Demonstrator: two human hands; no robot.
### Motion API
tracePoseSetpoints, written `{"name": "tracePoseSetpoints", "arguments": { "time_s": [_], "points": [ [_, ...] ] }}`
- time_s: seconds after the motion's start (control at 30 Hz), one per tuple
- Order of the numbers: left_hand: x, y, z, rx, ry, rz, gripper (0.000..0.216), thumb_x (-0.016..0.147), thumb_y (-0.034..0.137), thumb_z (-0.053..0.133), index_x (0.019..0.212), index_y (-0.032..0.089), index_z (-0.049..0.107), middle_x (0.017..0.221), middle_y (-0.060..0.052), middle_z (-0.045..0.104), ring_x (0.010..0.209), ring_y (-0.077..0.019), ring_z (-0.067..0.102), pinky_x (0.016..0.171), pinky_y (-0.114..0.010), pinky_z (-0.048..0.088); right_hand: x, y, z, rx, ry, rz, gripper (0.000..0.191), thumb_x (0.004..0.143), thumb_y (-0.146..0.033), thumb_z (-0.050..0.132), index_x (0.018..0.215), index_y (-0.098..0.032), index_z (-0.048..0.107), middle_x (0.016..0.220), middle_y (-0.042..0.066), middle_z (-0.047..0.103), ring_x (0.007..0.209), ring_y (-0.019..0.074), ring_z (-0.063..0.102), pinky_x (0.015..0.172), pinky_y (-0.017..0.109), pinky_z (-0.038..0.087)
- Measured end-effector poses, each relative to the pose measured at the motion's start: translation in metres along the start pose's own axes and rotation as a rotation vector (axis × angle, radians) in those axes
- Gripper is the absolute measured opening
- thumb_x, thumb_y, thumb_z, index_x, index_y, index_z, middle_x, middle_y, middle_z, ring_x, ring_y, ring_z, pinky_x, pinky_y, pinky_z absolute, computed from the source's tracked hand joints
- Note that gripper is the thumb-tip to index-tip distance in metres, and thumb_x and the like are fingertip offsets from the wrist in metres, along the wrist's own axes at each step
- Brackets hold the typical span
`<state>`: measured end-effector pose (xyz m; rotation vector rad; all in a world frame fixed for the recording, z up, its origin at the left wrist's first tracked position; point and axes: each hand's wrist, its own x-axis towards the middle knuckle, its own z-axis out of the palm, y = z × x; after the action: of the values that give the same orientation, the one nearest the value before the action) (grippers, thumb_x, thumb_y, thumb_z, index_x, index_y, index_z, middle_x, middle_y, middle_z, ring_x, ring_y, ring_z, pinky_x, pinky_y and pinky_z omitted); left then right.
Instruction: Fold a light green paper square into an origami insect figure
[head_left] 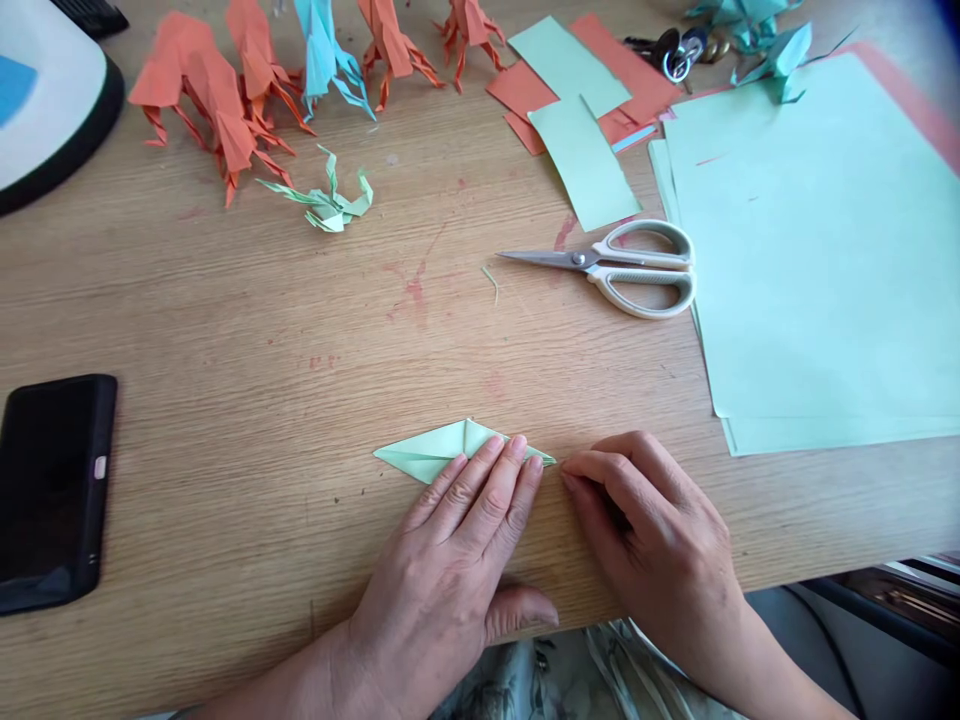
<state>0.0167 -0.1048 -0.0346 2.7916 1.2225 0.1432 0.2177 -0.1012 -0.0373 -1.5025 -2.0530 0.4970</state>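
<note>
A pale green folded paper diamond [427, 450] lies flat on the wooden table, long and pointed at both ends, with a crease across its middle. My left hand [465, 530] rests flat over its right half, the fingers stretched out and pressing the paper down, the thumb out to the side. Part of the paper is hidden beneath those fingers. Just off the right tip, my right hand [652, 530] has its thumb and index finger closed together, the other fingers curled. Nothing shows between them, and a small gap separates them from the tip.
Scissors [592, 262] lie beyond my hands, below green paper pieces [589, 165]. Large green sheets [817, 260] are stacked at right. Orange folded figures [187, 85], a blue figure [326, 55] and a small green figure [334, 205] stand at back left. A phone [52, 490] lies left.
</note>
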Motion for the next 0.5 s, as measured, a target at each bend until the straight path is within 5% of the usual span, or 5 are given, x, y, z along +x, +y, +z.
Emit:
{"name": "tracePoseSetpoints", "arguments": {
  "time_s": [0.5],
  "points": [
    [0.004,0.011,-0.002,0.079,0.024,-0.029,0.087,0.093,0.074,0.025,0.147,0.009,0.049,0.152,-0.013,0.049,0.139,-0.0293,0.047,0.116,-0.042,0.034,0.001,0.001,0.0,0.032,0.006,0.015,0.012,0.097,-0.011,0.054,0.094,-0.018,0.063,0.089,0.005,0.062,0.077,0.0153,0.058,0.069,0.03,0.049]
  ]
}}
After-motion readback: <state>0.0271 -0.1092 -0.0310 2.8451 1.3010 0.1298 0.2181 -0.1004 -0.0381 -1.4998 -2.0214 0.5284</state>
